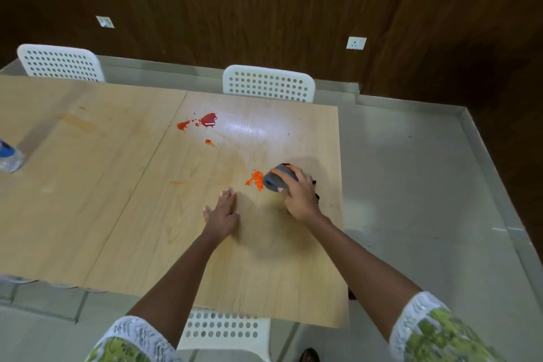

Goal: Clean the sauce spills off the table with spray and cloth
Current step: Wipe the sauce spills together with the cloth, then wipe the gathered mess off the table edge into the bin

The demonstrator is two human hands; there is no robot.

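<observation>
On the light wooden table [147, 214] lies a red sauce spill [205, 120] toward the far side, with a small red spot [209, 142] below it. An orange, foamy-looking sauce patch [255, 179] sits nearer me. My right hand [299, 197] grips a grey cloth [276, 181] bunched on the table, its edge touching the orange patch. My left hand [223, 211] rests flat on the table with straight fingers, just left of the patch. No spray bottle is in view.
A plastic water bottle with a blue label [8, 156] stands at the table's left edge. White perforated chairs stand at the far side [269, 84], far left [60, 63] and near side [226, 329]. The table's right edge lies close to my right hand, above the grey floor [426, 185].
</observation>
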